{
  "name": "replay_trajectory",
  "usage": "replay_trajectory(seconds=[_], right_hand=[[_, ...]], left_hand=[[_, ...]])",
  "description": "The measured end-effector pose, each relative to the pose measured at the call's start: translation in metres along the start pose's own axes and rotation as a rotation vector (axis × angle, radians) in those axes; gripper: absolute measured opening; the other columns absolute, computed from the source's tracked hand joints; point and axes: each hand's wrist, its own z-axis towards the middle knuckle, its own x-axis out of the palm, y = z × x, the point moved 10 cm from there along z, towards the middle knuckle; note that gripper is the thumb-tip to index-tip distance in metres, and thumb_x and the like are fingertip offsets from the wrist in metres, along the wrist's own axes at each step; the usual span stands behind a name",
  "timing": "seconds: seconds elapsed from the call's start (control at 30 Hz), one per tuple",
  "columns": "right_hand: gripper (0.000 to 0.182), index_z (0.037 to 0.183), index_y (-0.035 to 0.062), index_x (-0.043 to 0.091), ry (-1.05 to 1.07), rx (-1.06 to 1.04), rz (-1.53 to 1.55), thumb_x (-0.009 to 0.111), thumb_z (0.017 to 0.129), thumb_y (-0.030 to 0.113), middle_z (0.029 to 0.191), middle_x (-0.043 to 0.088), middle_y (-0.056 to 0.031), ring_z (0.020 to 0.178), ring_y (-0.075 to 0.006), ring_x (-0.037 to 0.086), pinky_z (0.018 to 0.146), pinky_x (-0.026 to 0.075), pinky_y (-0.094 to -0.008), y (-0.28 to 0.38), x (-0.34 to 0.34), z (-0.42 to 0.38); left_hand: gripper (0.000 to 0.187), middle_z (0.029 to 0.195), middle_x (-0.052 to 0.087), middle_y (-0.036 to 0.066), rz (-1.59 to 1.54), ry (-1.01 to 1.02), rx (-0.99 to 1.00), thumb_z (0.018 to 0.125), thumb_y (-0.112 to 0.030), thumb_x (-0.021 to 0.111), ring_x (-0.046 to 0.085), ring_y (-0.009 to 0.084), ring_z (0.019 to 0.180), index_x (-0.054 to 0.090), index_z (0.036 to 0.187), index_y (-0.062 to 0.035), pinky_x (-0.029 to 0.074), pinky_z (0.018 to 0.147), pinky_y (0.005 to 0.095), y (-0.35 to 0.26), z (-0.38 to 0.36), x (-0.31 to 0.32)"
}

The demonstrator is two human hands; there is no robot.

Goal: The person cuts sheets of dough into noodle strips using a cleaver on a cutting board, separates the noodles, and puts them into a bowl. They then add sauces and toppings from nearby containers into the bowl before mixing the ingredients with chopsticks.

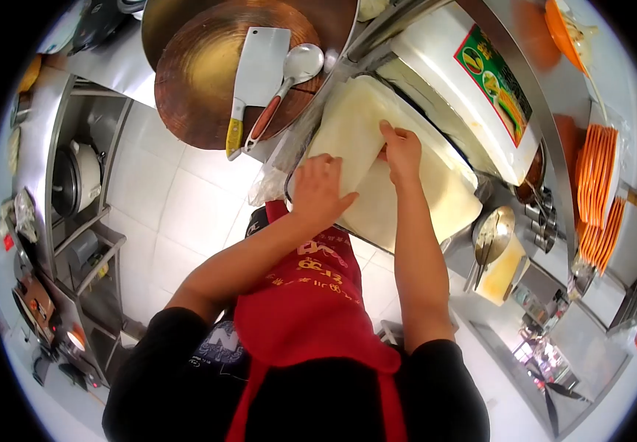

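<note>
A stack of pale yellow, thin, dough-like sheets (425, 202) lies in a metal tray in front of me. The top sheet (355, 121) is partly lifted and folded back toward the left. Between thumb and fingers, my right hand (401, 151) pinches the raised edge of this sheet. My left hand (318, 191) rests at the sheet's left near edge, fingers laid over it and thumb apart. What lies under the left palm is hidden. Clear plastic film (267, 184) hangs at the tray's left side.
Left of the tray, a round wooden chopping board (186, 96) carries a cleaver (263, 66) and a slotted spoon (303, 64). A white lid with a green label (436, 66) stands behind the tray. To the right are a metal bowl (506, 221) and stacked orange plates (596, 177).
</note>
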Motion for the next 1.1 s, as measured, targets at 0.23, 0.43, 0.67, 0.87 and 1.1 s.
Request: replay_trajectory(seconds=[0.23, 0.43, 0.67, 0.87, 1.1], right_hand=[[0.028, 0.075, 0.0009, 0.059, 0.114, 0.043, -0.242, 0.078, 0.080, 0.021, 0.071, 0.059, -0.0080, 0.057, -0.0174, 0.057, 0.050, 0.047, -0.0318, -0.001, 0.024, 0.010], [0.020, 0.072, 0.0052, 0.057, 0.237, -0.040, 0.012, 0.074, 0.078, 0.011, 0.068, 0.057, -0.0054, 0.058, -0.0159, 0.056, 0.047, 0.044, -0.0313, 0.016, 0.048, 0.016], [0.012, 0.090, -0.0014, 0.066, 0.440, -0.010, 0.920, 0.068, 0.079, 0.003, 0.084, 0.067, -0.0098, 0.069, -0.0251, 0.067, 0.062, 0.059, -0.0422, 0.078, -0.013, -0.035], [0.010, 0.088, -0.0013, 0.064, 0.429, -0.098, 1.139, 0.067, 0.080, 0.002, 0.090, 0.066, -0.0109, 0.080, -0.0244, 0.065, 0.070, 0.058, -0.0405, 0.052, -0.265, -0.101], [0.014, 0.089, -0.0057, 0.063, -0.279, -0.191, 0.859, 0.066, 0.080, 0.004, 0.083, 0.065, -0.0124, 0.071, -0.0224, 0.065, 0.065, 0.057, -0.0337, -0.128, -0.660, -0.173]], left_hand=[[0.052, 0.111, 0.051, 0.017, 0.002, 0.248, -0.115, 0.071, -0.022, 0.075, 0.053, 0.0382, 0.107, 0.054, 0.114, -0.0033, 0.045, 0.084, 0.0465, 0.014, -0.001, 0.069], [0.024, 0.077, 0.064, 0.021, -0.412, 0.129, -0.201, 0.070, -0.012, 0.065, 0.064, 0.0383, 0.075, 0.066, 0.089, 0.0025, 0.051, 0.071, 0.0450, 0.052, 0.015, 0.047], [0.022, 0.100, 0.068, 0.003, -0.823, 0.405, -0.148, 0.085, 0.004, 0.061, 0.061, 0.0072, 0.088, 0.066, 0.106, 0.0022, 0.048, 0.081, 0.0223, -0.048, 0.020, -0.043], [0.022, 0.092, 0.068, 0.003, -0.920, 0.588, -0.027, 0.082, 0.006, 0.061, 0.060, 0.0081, 0.081, 0.066, 0.103, 0.0039, 0.048, 0.076, 0.0235, -0.284, -0.061, 0.003], [0.024, 0.086, 0.067, 0.004, -0.743, 1.023, 0.130, 0.077, -0.002, 0.066, 0.059, 0.0101, 0.077, 0.067, 0.100, 0.0038, 0.047, 0.069, 0.0243, -0.537, -0.185, 0.201]])
